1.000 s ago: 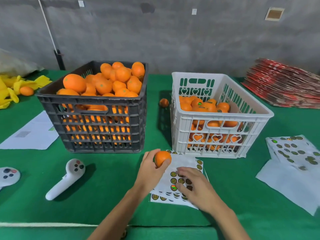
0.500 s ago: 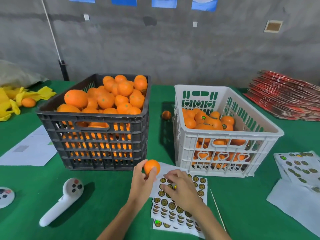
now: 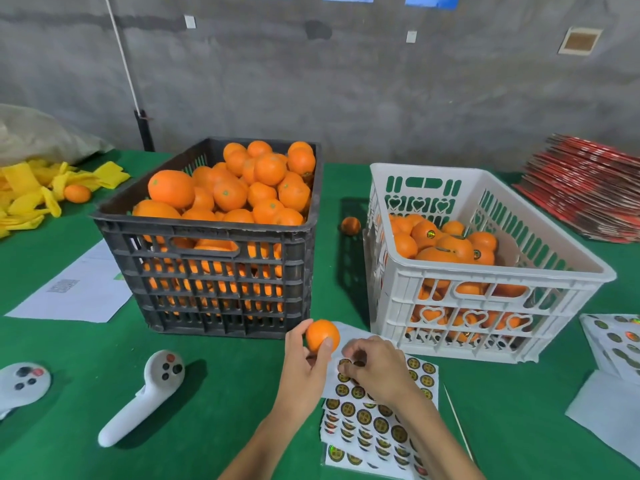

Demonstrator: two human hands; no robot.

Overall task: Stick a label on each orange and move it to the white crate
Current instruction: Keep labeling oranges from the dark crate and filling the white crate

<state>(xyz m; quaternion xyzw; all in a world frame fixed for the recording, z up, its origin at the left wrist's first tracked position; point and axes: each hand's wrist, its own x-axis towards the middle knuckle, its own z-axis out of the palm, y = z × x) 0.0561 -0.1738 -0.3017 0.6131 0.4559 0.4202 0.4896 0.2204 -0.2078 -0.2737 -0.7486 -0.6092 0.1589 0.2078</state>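
My left hand (image 3: pixel 304 370) grips a small orange (image 3: pixel 322 335) in its fingertips, just above the table in front of the black crate (image 3: pixel 214 237), which is heaped with oranges. My right hand (image 3: pixel 377 370) lies on a stack of label sheets (image 3: pixel 374 420) with its fingers curled, pinching at a round gold label near the sheet's top left. To the right stands the white crate (image 3: pixel 485 275), part filled with labelled oranges.
Two white controllers (image 3: pixel 145 396) (image 3: pixel 22 384) lie at the left front. A loose orange (image 3: pixel 350 225) sits between the crates. More label sheets (image 3: pixel 616 344) lie far right, paper (image 3: pixel 76 292) at left, yellow wraps (image 3: pixel 31 192) at back left, red cartons (image 3: pixel 588 188) at back right.
The view has tilted up, so everything sits lower in frame. My left hand keeps the orange raised. My right hand's fingers have drawn together at the upper left of the sheet.
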